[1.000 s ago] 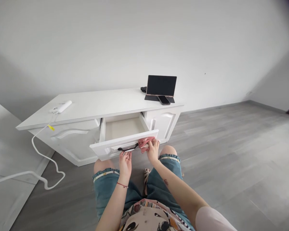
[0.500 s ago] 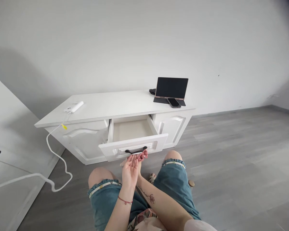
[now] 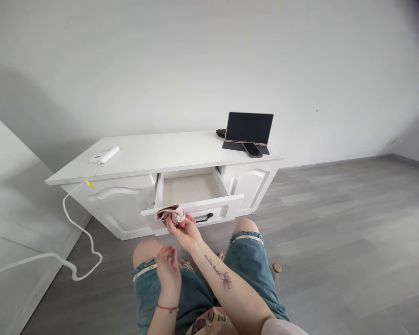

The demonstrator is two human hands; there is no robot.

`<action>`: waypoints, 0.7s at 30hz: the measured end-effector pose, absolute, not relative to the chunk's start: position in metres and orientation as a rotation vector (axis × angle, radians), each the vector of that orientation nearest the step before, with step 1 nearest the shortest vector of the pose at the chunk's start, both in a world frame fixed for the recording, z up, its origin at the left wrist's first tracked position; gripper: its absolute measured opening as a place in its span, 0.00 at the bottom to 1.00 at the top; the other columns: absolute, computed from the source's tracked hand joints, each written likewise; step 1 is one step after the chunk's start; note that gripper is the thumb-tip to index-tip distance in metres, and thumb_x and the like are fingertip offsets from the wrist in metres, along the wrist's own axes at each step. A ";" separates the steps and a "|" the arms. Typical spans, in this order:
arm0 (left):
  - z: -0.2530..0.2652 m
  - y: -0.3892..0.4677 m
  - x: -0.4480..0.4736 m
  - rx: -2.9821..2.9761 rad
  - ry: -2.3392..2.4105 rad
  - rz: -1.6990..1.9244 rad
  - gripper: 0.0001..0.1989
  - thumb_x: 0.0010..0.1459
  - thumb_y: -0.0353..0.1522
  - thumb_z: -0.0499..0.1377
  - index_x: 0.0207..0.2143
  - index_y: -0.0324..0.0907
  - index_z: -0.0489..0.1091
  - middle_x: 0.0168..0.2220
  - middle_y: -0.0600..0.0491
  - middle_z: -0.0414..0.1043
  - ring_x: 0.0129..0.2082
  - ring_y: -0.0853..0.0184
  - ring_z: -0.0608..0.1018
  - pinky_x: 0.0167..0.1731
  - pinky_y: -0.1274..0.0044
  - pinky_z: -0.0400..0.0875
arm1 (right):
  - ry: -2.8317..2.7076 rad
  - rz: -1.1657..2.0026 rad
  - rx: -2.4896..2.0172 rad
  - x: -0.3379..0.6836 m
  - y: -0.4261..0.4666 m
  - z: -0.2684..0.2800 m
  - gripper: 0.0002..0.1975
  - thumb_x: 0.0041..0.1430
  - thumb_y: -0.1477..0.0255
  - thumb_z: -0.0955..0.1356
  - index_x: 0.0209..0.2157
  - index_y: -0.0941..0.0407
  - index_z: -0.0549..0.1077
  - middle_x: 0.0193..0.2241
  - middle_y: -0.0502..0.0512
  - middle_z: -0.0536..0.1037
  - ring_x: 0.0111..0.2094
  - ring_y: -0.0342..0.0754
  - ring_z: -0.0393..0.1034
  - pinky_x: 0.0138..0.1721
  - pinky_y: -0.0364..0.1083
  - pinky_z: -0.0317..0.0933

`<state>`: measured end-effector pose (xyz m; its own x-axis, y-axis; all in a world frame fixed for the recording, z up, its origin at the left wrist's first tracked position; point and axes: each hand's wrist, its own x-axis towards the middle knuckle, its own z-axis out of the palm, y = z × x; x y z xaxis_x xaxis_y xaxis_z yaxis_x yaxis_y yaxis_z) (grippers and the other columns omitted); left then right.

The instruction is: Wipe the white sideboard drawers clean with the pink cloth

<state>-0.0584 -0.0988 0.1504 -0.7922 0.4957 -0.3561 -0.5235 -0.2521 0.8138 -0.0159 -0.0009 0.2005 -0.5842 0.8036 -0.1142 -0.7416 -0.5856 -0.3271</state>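
Observation:
My right hand [image 3: 184,232] is closed on a crumpled pale pink cloth [image 3: 172,214] with darker red patches. It holds the cloth against or just in front of the left part of the drawer front [image 3: 226,209]; contact cannot be made out. The drawer is pulled out of the white cabinet [image 3: 153,151], and its pale bottom shows. Part of the black handle [image 3: 205,217] is hidden behind my right hand. My left hand [image 3: 169,267], with a red bracelet at its wrist, hovers lower over my left thigh. Its fingers are loosely bent, slightly blurred, with nothing visible in them.
On the cabinet top stand a tablet [image 3: 249,128] on a folding cover and a phone [image 3: 252,150]. At the left lies a white power strip [image 3: 106,155], its white cable [image 3: 91,239] hanging down. My knees flank the drawer. Another white cabinet [image 3: 14,186] is at far left.
The cloth has come up into sight in my right hand, which moved left and up to the drawer front. My left hand dropped down and left, away from the handle.

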 end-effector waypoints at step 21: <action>0.165 -0.019 -0.005 -0.067 0.858 1.637 0.10 0.59 0.23 0.57 0.27 0.41 0.72 0.29 0.49 0.77 0.33 0.69 0.80 0.45 0.73 0.77 | -0.126 2.097 -0.258 0.175 0.040 0.207 0.12 0.57 0.86 0.62 0.41 0.61 0.68 0.45 0.57 0.69 0.43 0.37 0.72 0.40 0.37 0.73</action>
